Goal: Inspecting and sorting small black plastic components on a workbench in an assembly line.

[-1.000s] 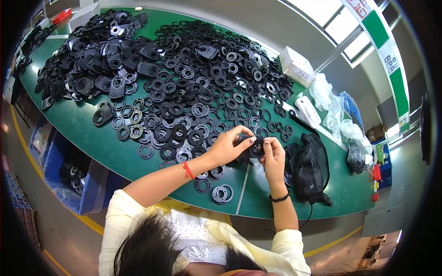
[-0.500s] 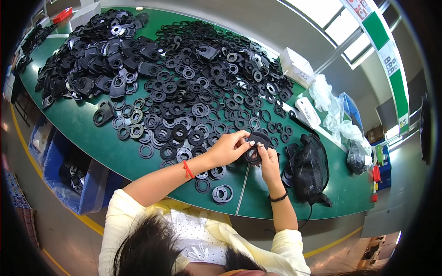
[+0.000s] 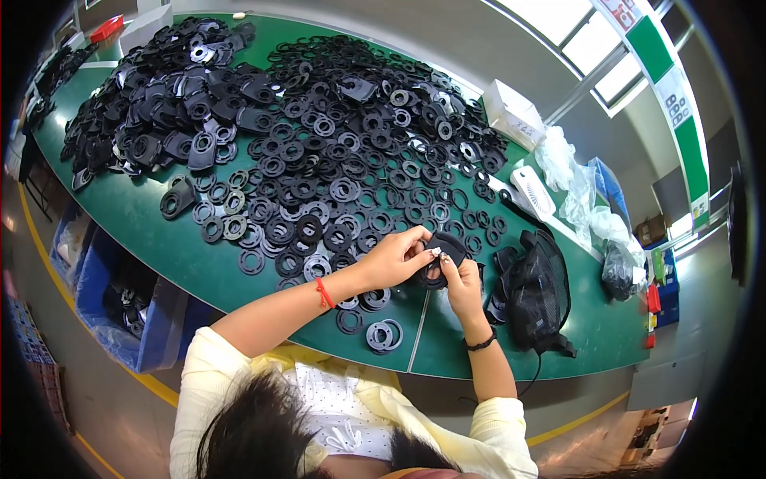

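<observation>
From the head camera, the left hand (image 3: 392,259) and the right hand (image 3: 461,286) meet over the near edge of the green table (image 3: 159,239), both closed on one black part (image 3: 444,254) — a flat, rounded piece pinched between the fingertips of each hand. The part sits just above the tabletop, at about four o'clock from the big heap of black rings (image 3: 343,152). A red band circles the left wrist, a dark one the right.

At seven o'clock from the hands, two grey-black rings (image 3: 383,335) lie stacked near the table's edge. At three o'clock, just beside the right hand, rests a black mesh bag (image 3: 538,291). A white box (image 3: 512,114) stands at one o'clock, with clear plastic bags (image 3: 574,188) below it — well apart from the hands. A blue crate (image 3: 104,311) sits under the table at nine o'clock.
</observation>
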A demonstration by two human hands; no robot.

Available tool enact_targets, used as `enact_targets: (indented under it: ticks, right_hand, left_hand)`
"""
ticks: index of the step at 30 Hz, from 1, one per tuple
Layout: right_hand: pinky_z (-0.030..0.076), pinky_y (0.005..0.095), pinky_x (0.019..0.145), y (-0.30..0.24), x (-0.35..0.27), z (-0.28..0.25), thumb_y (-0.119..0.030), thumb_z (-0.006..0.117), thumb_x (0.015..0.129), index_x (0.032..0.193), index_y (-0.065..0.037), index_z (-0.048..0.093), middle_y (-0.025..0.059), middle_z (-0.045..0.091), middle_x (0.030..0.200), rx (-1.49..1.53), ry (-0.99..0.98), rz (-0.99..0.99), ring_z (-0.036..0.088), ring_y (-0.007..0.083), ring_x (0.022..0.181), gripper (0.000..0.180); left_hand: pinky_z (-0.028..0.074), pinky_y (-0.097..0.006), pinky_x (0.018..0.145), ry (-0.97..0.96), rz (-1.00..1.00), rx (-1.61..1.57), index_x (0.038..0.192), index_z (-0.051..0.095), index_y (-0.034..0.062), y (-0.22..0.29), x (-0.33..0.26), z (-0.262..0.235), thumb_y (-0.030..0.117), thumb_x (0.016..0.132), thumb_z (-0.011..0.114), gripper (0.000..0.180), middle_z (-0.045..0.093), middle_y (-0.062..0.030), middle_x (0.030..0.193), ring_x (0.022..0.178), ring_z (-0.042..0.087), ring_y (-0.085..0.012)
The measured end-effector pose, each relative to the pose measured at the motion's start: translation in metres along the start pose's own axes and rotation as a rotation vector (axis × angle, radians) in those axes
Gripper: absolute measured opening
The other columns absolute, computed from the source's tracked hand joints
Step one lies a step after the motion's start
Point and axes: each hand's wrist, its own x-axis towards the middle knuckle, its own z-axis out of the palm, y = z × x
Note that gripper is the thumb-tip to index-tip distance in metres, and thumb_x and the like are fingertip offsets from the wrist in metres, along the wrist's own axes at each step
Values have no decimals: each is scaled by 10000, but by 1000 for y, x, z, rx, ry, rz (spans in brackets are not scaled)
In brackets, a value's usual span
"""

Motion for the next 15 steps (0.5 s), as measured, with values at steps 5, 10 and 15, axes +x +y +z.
enact_targets:
  ticks: [5,10,15]
  right_hand:
    - [389,193,531,0,-1,-2,-153,483,952,748,12,609,2,608,671,4,-16,-17,507,43,584,290]
    - [425,200,578,-2,-1,-2,-135,482,946,825,19,614,7,618,700,21,-42,-22,540,59,625,236]
    - [438,210,598,-8,-1,-3,-117,483,936,866,26,618,10,625,713,-20,-91,-12,552,67,635,208]
  left_hand:
    - [378,-245,515,-22,-2,-24,1006,505,-12,0,1,1,200,900,583,250,529,-11,650,573,465,-72]
    - [373,-230,535,-49,-15,-85,1006,492,-1,-1,1,0,188,908,572,228,532,6,665,592,457,-56]
    - [391,-221,562,-82,-44,-157,973,479,6,3,0,-1,165,920,554,184,568,-4,702,632,486,-49]
